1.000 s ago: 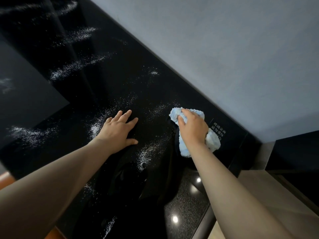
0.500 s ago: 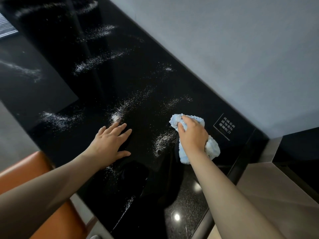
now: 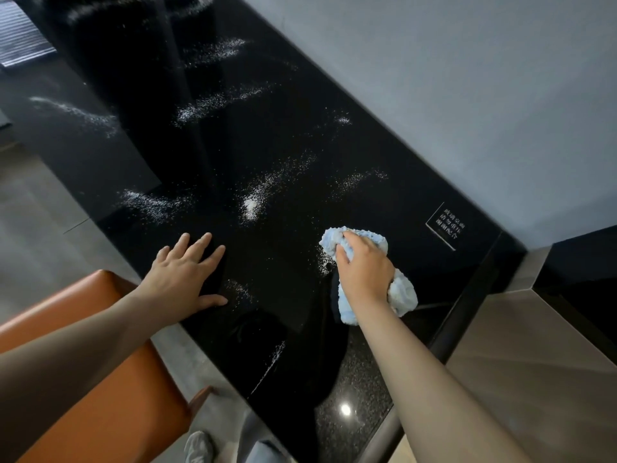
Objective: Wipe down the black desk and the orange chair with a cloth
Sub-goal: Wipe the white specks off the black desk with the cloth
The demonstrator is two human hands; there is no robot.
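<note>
My right hand [image 3: 364, 272] grips a bunched light-blue cloth [image 3: 402, 292], pressed to the black desk [image 3: 300, 155] at centre right. My left hand [image 3: 187, 279] lies flat, fingers spread, at centre left. White powder streaks [image 3: 250, 205] lie above. The orange chair [image 3: 110, 396] sits lower left. The cloth looks soft and light; a wadded grip suits it.

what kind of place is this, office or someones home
Likely an office or hotel-type room, though I can't be sure: a glossy black desk set against a plain grey wall, a small printed notice on the desktop, and an orange chair at its edge.
</note>
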